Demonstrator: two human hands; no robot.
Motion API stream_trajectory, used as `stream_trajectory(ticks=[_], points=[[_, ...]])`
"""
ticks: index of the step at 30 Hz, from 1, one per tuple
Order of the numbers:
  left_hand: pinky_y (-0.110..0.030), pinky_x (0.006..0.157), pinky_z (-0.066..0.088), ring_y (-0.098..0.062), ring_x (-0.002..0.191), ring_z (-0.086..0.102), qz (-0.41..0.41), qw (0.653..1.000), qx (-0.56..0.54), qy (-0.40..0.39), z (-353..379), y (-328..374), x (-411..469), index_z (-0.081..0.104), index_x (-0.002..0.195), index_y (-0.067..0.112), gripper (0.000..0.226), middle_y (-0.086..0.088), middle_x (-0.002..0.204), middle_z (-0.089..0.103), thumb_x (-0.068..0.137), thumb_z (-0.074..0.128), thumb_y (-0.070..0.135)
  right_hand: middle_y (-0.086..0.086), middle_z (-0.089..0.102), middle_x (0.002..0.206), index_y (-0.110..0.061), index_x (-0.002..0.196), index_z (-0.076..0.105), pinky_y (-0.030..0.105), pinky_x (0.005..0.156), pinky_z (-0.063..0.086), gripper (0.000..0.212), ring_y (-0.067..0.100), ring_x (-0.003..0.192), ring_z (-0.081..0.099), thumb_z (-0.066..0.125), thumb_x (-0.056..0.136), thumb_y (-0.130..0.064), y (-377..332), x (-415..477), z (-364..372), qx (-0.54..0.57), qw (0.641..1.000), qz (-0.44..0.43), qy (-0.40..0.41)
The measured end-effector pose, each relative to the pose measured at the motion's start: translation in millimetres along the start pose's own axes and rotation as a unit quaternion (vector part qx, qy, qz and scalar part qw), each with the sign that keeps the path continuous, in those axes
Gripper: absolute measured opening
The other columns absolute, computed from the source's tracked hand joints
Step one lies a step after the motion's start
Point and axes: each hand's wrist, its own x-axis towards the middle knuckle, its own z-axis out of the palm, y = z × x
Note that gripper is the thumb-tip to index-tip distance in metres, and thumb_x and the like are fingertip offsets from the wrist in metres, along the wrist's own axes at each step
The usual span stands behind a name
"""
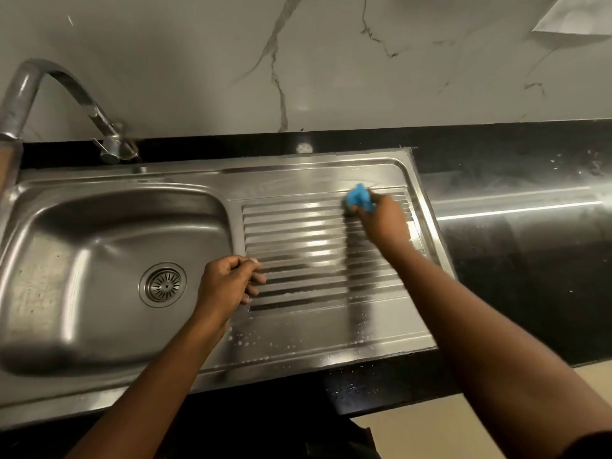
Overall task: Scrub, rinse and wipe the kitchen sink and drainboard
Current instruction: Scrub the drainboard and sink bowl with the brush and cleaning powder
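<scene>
The steel sink basin (82, 253) lies at the left with a round drain strainer (163, 284) in its floor. The ribbed drainboard (308, 246) stretches to the right of it. My right hand (381, 220) grips a blue cloth (359, 197) and holds it against the far right ribs of the drainboard. My left hand (228, 283) hovers over the drainboard's left edge beside the basin, fingers loosely curled, holding nothing. Soap bubbles dot the drainboard's near rim.
A curved steel tap (66, 104) rises at the back left from the black countertop (530, 260). A marble-patterned wall (331, 61) stands behind. The counter's front edge runs along the bottom right, with pale floor beyond it.
</scene>
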Motion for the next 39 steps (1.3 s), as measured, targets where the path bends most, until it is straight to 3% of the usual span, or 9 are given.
stream_trajectory(ticks=[6,11,16,20,23,26,30,33,39], points=[[-0.028,0.054,0.047,-0.018,0.062,0.062,-0.002,1.0,-0.016,0.008,-9.6,-2.1,-3.5,0.076,0.093,0.007,0.017,-0.009,0.078,0.078,0.1,0.065,0.018,0.001,0.074,0.1,-0.015,0.12,0.07,0.031,0.066,0.053,0.028,0.018,0.086,0.069,0.069,0.098,-0.032,0.4,8.0,-0.2,0.011,0.998,0.053,0.044],[-0.028,0.054,0.045,-0.017,0.061,0.061,-0.009,1.0,-0.018,0.014,-13.5,-2.8,-4.9,0.076,0.093,0.007,0.017,-0.012,0.08,0.078,0.099,0.065,0.018,-0.001,0.074,0.1,-0.024,0.12,0.069,0.033,0.072,0.049,0.025,0.02,0.085,0.068,0.065,0.099,-0.037,-78.0,-33.0,80.7,0.019,0.998,-0.054,-0.025],[-0.033,0.06,0.047,-0.019,0.063,0.064,-0.012,0.999,-0.001,0.029,-19.2,-1.9,-7.9,0.076,0.093,0.009,0.02,-0.009,0.079,0.079,0.101,0.062,0.02,0.007,0.073,0.112,-0.018,0.135,0.059,0.044,0.085,0.06,0.037,0.024,0.097,0.071,0.064,0.101,-0.034,-141.9,-61.4,130.6,-0.037,0.984,-0.145,-0.094],[-0.031,0.057,0.047,-0.019,0.063,0.064,-0.016,1.0,-0.002,0.027,-18.9,-6.0,-6.5,0.076,0.093,0.008,0.02,-0.01,0.08,0.079,0.101,0.063,0.021,0.004,0.072,0.115,-0.024,0.143,0.056,0.041,0.084,0.061,0.046,0.019,0.095,0.07,0.064,0.101,-0.04,-121.0,-51.8,112.5,-0.047,0.986,-0.132,-0.094],[-0.028,0.055,0.046,-0.018,0.062,0.062,-0.019,1.0,-0.016,0.016,-15.9,-7.4,-3.9,0.076,0.095,0.006,0.017,-0.012,0.081,0.078,0.099,0.065,0.019,0.002,0.076,0.105,-0.027,0.129,0.067,0.043,0.081,0.06,0.043,0.023,0.09,0.072,0.067,0.094,-0.052,-79.4,-27.2,70.8,-0.051,0.992,-0.089,-0.069],[-0.027,0.054,0.046,-0.018,0.061,0.061,-0.014,1.0,-0.025,0.006,-14.2,-5.5,-2.6,0.076,0.094,0.006,0.017,-0.013,0.08,0.078,0.099,0.066,0.018,0.002,0.076,0.101,-0.024,0.118,0.07,0.046,0.082,0.06,0.035,0.024,0.091,0.072,0.07,0.093,-0.048,-27.8,-5.8,16.7,-0.066,0.997,-0.026,-0.023],[-0.029,0.055,0.047,-0.018,0.061,0.062,-0.001,1.0,-0.022,-0.001,-14.8,-3.7,-0.7,0.076,0.092,0.006,0.017,-0.011,0.08,0.078,0.099,0.066,0.018,0.003,0.074,0.105,-0.018,0.124,0.068,0.045,0.082,0.06,0.034,0.023,0.094,0.07,0.069,0.097,-0.039,12.3,12.0,-17.3,-0.059,0.997,0.047,0.031],[-0.03,0.056,0.047,-0.019,0.062,0.062,0.0,1.0,-0.021,-0.003,-16.2,-4.3,0.3,0.076,0.092,0.006,0.018,-0.011,0.08,0.078,0.099,0.065,0.018,0.0,0.072,0.101,-0.015,0.121,0.068,0.035,0.072,0.057,0.031,0.019,0.088,0.069,0.069,0.098,-0.035,-3.3,5.0,0.5,-0.023,0.998,0.057,0.019],[-0.03,0.057,0.047,-0.017,0.062,0.063,-0.008,1.0,-0.01,0.007,-17.1,-3.1,0.7,0.077,0.093,0.007,0.018,-0.011,0.081,0.079,0.099,0.065,0.019,0.001,0.075,0.108,-0.029,0.127,0.066,0.04,0.082,0.057,0.032,0.023,0.096,0.071,0.066,0.097,-0.041,-88.6,-43.6,89.0,0.008,0.997,-0.06,-0.039]])
